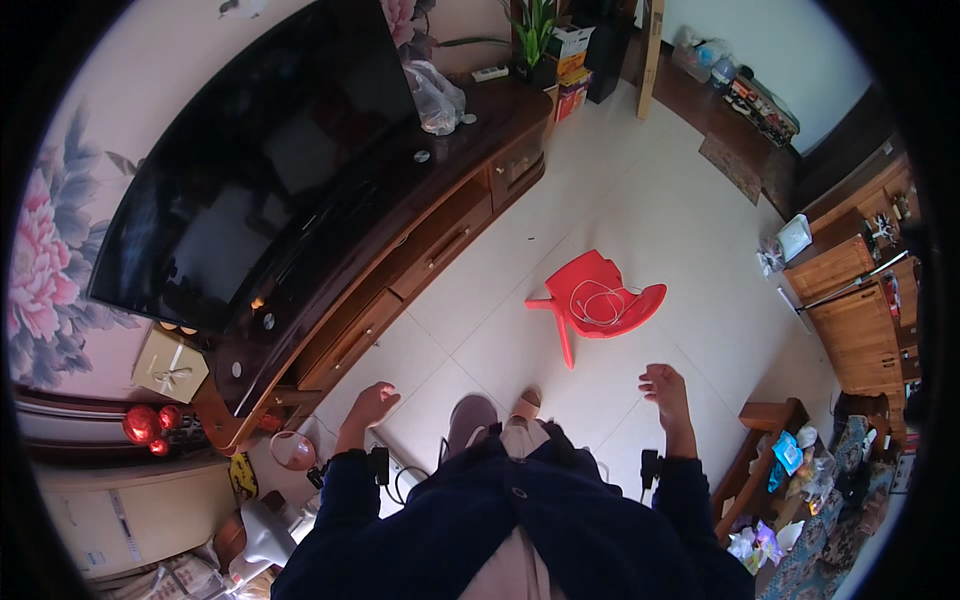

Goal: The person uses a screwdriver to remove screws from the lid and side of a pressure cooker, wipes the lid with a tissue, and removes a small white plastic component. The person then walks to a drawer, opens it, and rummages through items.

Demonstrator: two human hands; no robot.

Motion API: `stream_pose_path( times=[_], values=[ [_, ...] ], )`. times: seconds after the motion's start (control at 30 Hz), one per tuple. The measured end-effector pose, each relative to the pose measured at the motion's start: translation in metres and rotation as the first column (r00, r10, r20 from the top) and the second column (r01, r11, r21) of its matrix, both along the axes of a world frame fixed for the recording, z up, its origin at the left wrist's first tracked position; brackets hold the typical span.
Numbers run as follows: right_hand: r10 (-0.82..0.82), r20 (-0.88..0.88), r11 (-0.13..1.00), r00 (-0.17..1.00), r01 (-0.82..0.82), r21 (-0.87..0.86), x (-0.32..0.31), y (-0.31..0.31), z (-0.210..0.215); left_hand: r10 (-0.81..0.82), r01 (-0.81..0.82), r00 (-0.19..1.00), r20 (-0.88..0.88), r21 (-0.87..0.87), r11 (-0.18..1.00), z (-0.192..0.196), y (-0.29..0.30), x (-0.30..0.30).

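Observation:
My left hand point(373, 403) is held out in the air near the lower end of the TV cabinet, its fingers loosely bent with nothing in them. Farther right, my right hand point(664, 388) is raised over the floor, fingers partly curled and also holding nothing. Beyond both hands, a small red plastic chair point(588, 272) stands on the tiles, apart from either hand. A thin whitish cable point(577, 301) lies in loose loops on it. Dark straps with small black devices sit on both my wrists.
At the left a long dark-topped TV cabinet point(455, 150) carries a large black television point(260, 160). A wooden bench point(745, 460) and cluttered sofa point(840, 510) are at the right. A wooden cabinet point(850, 330) is beyond. Behind my left arm stands a pale fridge-like box point(150, 520).

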State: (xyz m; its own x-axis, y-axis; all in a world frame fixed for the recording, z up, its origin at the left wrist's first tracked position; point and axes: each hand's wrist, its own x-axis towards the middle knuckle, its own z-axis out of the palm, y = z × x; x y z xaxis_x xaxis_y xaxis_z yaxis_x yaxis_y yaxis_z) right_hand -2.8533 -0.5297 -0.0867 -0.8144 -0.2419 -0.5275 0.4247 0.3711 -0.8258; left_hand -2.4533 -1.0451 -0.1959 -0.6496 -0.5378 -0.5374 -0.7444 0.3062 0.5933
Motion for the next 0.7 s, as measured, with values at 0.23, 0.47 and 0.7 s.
stream_pose_path(
  times=[0.23,0.47,0.7],
  values=[
    [-0.068,-0.012,0.994,0.998,0.067,-0.082,-0.143,-0.08,-0.012,0.209,-0.2,0.977,-0.033,0.188,0.962,0.019,-0.078,-0.142],
    [-0.169,0.067,0.975,0.983,0.177,-0.132,-0.248,-0.177,-0.032,-0.222,-0.119,0.84,-0.495,-0.567,0.815,0.082,-0.216,-0.438],
    [-0.241,0.149,0.965,0.959,0.253,-0.072,-0.33,-0.266,-0.018,0.117,-0.395,0.826,-0.552,-0.418,0.818,0.138,-0.338,-0.695]
  ],
)
